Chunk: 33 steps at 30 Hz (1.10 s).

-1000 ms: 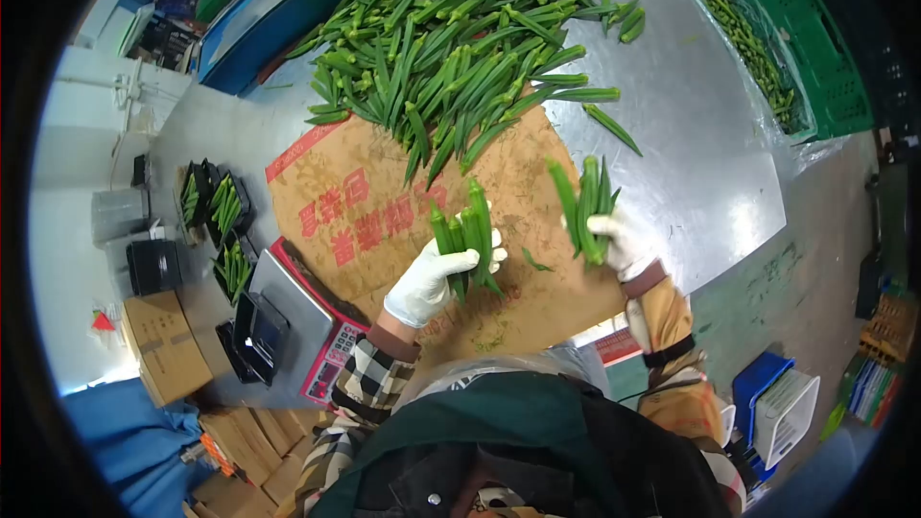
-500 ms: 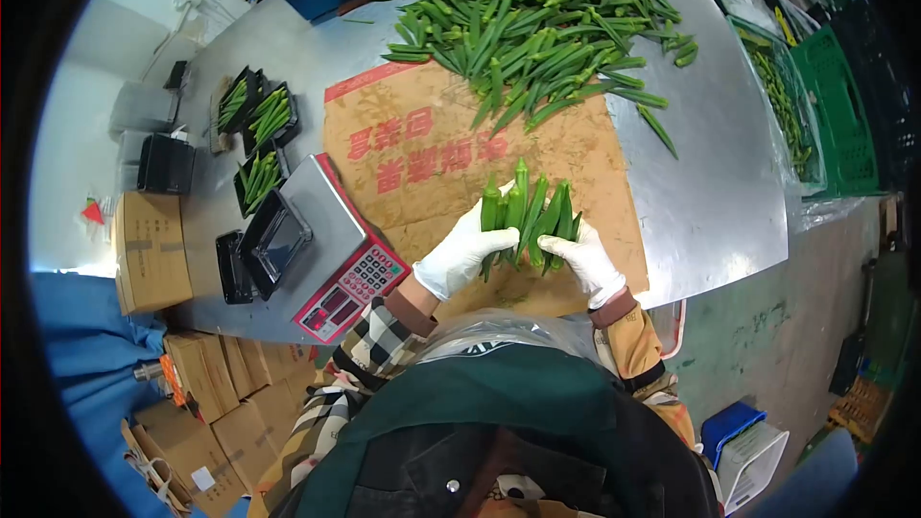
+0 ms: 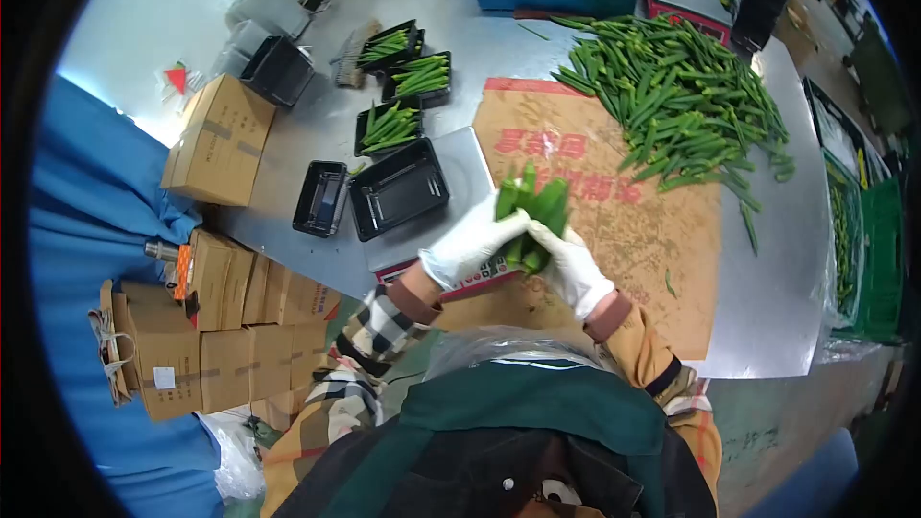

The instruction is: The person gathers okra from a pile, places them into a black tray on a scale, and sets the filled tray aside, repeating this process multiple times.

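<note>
At the left edge of the dull steel table (image 3: 767,269), ribbed okra fill three black plastic trays (image 3: 389,127); an empty glossy tray (image 3: 398,190) sits on the flat scale (image 3: 470,158). The white-gloved left hand (image 3: 470,242) and right hand (image 3: 573,269) both close around one okra bundle (image 3: 531,206), tapered tips up, pressed between the palms over the scale's right edge; further right lie the rough brown cardboard sheet (image 3: 662,230) and the loose okra pile (image 3: 681,101). A second ago each hand held its own bunch over the cardboard; now the bunches are one, nearer the empty tray.
</note>
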Available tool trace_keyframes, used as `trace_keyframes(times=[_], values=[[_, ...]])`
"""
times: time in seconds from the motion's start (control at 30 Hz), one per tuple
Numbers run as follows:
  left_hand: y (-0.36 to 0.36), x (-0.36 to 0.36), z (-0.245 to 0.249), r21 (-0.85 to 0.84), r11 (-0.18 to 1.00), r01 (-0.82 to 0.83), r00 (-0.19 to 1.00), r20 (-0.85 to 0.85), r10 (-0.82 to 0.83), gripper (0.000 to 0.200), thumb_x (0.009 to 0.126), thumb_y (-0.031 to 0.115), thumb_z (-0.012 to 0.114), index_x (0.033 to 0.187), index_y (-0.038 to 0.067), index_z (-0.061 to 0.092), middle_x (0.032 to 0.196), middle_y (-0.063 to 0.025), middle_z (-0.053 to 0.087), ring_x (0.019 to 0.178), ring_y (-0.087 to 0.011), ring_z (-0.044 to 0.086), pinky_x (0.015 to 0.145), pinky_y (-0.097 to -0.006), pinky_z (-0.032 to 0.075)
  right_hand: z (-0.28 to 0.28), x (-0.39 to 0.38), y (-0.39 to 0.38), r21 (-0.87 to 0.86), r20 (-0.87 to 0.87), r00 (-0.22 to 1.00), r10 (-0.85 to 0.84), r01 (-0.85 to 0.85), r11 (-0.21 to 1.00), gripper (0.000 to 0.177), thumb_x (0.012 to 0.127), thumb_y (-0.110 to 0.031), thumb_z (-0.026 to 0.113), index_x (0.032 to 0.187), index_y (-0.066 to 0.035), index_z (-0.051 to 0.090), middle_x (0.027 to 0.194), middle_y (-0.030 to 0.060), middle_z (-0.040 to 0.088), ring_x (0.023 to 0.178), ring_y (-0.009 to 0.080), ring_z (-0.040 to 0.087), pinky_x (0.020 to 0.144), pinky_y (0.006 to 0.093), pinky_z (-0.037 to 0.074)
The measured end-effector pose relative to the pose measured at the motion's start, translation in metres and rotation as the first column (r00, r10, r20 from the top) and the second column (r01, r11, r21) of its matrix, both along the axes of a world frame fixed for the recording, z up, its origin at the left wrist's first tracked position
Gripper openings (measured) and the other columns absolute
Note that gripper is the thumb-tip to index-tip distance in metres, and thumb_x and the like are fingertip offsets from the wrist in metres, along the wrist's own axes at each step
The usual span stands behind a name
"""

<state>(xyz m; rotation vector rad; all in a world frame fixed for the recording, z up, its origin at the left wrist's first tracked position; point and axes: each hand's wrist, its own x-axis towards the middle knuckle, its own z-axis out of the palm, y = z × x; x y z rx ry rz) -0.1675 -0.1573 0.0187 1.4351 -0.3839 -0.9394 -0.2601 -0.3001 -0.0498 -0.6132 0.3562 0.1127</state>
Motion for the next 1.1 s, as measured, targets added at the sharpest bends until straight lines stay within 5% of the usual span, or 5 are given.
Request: trace_keyframes(times=[0.27, 0.4, 0.57, 0.8, 1.1], values=[[0.116, 0.135, 0.014, 0.232, 0.972, -0.047, 0.988, 0.151, 0.012, 0.054, 0.108, 0.043, 0.042, 0.145, 0.004, 0.048, 0.133, -0.0068, 0.059, 0.118, -0.0132, 0.054, 0.103, -0.0280, 0.044, 0.032, 0.135, 0.113, 0.068, 0.122, 0.919, 0.375, -0.384, 0.921, 0.091, 0.092, -0.044, 0.070, 0.156, -0.018, 0.011, 0.154, 0.0117, 0.031, 0.134, 0.0341, 0.043, 0.097, 0.0614, 0.043], [0.143, 0.150, 0.004, 0.379, 0.917, -0.123, 0.970, 0.242, 0.030, 0.061, 0.105, 0.054, 0.039, 0.147, 0.010, 0.048, 0.145, -0.0080, 0.052, 0.134, -0.0192, 0.045, 0.112, -0.0362, 0.034, 0.045, 0.125, 0.116, -0.014, -0.098, 0.905, 0.414, -0.417, 0.909, 0.083, 0.093, -0.046, 0.069, 0.154, -0.013, 0.024, 0.164, 0.0209, 0.003, 0.151, 0.0387, 0.010, 0.112, 0.0604, 0.033], [0.179, 0.156, -0.012, 0.337, 0.866, -0.370, 0.918, 0.274, 0.286, 0.065, 0.101, 0.062, 0.040, 0.148, 0.017, 0.048, 0.148, -0.0101, 0.051, 0.142, -0.0266, 0.040, 0.115, -0.0522, 0.025, -0.006, 0.067, 0.037, -0.038, -0.068, 0.935, 0.349, -0.352, 0.935, 0.050, 0.103, -0.026, 0.054, 0.141, 0.005, 0.043, 0.138, 0.0254, 0.053, 0.124, 0.0356, 0.057, 0.101, 0.0498, 0.052], [0.266, 0.142, -0.030, 0.232, 0.619, -0.750, 0.661, 0.276, 0.698, 0.063, 0.104, 0.058, 0.036, 0.143, 0.013, 0.052, 0.136, -0.0075, 0.061, 0.131, -0.0261, 0.051, 0.111, -0.0501, 0.032, -0.135, -0.103, -0.103, -0.025, -0.556, 0.798, -0.234, 0.265, 0.964, 0.043, 0.103, -0.030, 0.051, 0.139, -0.007, 0.052, 0.141, 0.0033, 0.055, 0.117, 0.0168, 0.057, 0.093, 0.0329, 0.050], [0.258, 0.120, -0.075, 0.287, 0.613, -0.736, 0.665, 0.138, 0.734, 0.058, 0.102, 0.055, 0.044, 0.142, 0.013, 0.054, 0.132, -0.0045, 0.063, 0.122, -0.0175, 0.056, 0.104, -0.0406, 0.038, -0.138, -0.139, -0.100, -0.003, -0.570, 0.756, -0.321, 0.389, 0.921, 0.034, 0.103, -0.029, 0.052, 0.130, -0.010, 0.058, 0.125, -0.0001, 0.064, 0.097, 0.0144, 0.064, 0.079, 0.0344, 0.056]])
